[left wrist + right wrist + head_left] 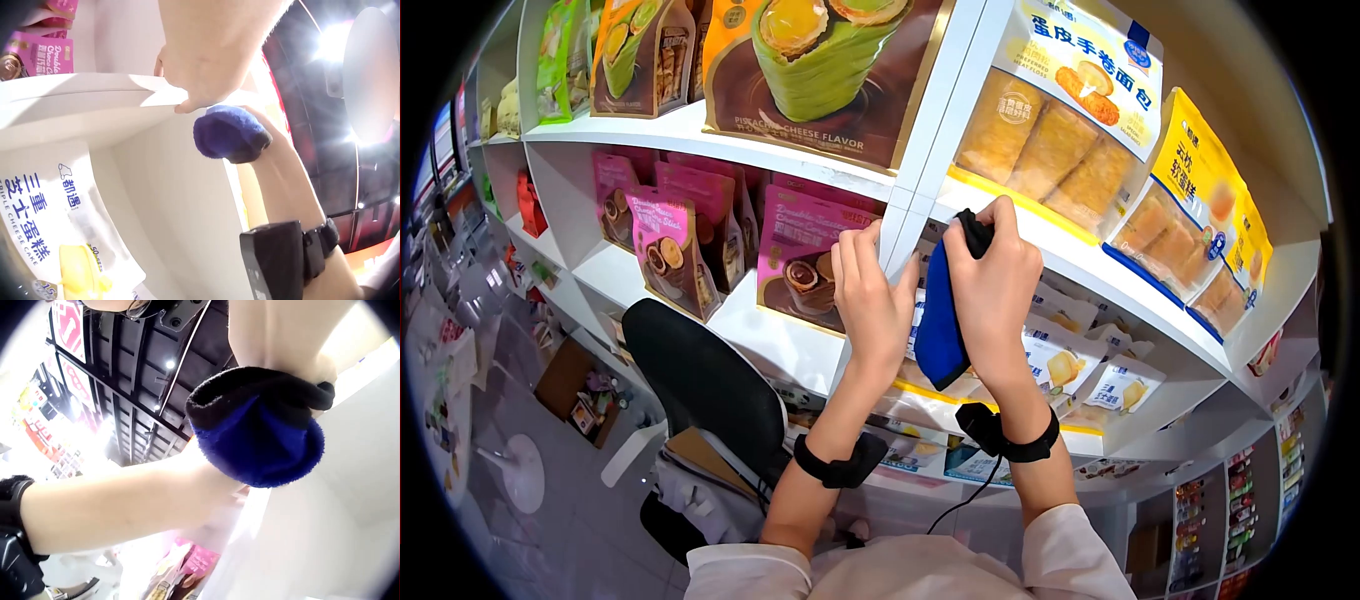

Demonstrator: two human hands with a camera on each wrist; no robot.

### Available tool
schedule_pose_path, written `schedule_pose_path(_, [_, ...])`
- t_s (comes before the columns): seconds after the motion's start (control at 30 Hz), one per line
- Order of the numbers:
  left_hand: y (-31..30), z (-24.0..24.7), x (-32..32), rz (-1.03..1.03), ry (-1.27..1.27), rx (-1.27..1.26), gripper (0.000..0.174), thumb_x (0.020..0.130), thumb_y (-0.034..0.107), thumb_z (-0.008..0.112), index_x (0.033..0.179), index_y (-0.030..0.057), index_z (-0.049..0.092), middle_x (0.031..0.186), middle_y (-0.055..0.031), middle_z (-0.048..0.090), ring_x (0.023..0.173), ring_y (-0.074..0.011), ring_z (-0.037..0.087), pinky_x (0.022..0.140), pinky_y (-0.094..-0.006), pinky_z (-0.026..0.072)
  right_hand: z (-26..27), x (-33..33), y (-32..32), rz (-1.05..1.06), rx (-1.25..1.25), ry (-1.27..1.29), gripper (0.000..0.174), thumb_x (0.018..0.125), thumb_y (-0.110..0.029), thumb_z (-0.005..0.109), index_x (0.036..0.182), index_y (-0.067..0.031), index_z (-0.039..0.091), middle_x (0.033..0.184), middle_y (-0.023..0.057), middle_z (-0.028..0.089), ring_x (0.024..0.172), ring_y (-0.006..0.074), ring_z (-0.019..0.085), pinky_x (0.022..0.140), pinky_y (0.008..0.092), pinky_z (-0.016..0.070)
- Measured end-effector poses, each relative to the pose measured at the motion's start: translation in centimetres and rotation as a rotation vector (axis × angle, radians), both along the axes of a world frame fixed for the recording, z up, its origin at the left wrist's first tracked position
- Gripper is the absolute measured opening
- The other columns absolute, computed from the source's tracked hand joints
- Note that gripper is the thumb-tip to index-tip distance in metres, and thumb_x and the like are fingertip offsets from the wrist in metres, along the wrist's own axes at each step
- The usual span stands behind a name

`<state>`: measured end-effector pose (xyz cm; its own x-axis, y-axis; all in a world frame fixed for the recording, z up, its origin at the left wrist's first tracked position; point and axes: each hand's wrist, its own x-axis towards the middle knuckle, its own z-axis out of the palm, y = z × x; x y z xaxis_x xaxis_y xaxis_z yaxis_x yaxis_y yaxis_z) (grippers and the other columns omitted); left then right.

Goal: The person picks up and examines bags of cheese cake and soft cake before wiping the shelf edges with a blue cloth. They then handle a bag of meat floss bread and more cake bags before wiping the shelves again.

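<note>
A blue cloth piece with a black edge (940,318) hangs from the right hand (997,290), whose thumb and fingers pinch its black upper end in front of a white shelf upright. The left hand (872,300) is just to its left, fingers pointing up and touching the upright beside the pink packets. In the left wrist view the left hand (203,62) lies over the shelf edge, with the blue cloth (228,132) below it. The right wrist view shows the cloth (262,437) bunched, its black rim folded, under the right hand (281,337).
White shelves hold pink packets (802,250), large pistachio packets (820,80) above and bread bags (1060,120) at the right. More white bags (1055,358) lie on the lower shelf. A black chair back (705,385) stands at the lower left; a cable (965,503) hangs from the right wrist.
</note>
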<state>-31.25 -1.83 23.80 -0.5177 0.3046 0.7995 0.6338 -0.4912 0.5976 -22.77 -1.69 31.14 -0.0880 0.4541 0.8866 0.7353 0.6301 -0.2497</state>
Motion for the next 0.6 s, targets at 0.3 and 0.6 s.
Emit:
schedule_pose_path(0.3, [0.0,0.0,0.0,0.006,0.007,0.008,0.043,0.07,-0.002,0.067,0.11,-0.0046,0.051,0.095,-0.0168,0.049,0.09,-0.0358,0.05,0.077,-0.0429,0.0417,-0.3,-0.5,0.2,0.028,0.013,-0.063,0.023,0.075,-0.011,0.066,0.082,-0.0005,0.046,0.059,0.0184,0.058,0.055,0.0362,0.06,0.051,0.0421,0.0462])
schedule_pose_path(0.6, [0.2,-0.3,-0.1,0.0,0.004,0.014,0.042,0.072,0.0,0.068,0.109,-0.0048,0.051,0.097,-0.0173,0.05,0.092,-0.036,0.05,0.078,-0.0433,0.0418,-0.5,-1.2,0.0,0.024,0.028,-0.089,0.023,0.075,-0.01,0.065,0.084,0.0002,0.046,0.059,0.0176,0.057,0.054,0.0362,0.059,0.052,0.0415,0.0461])
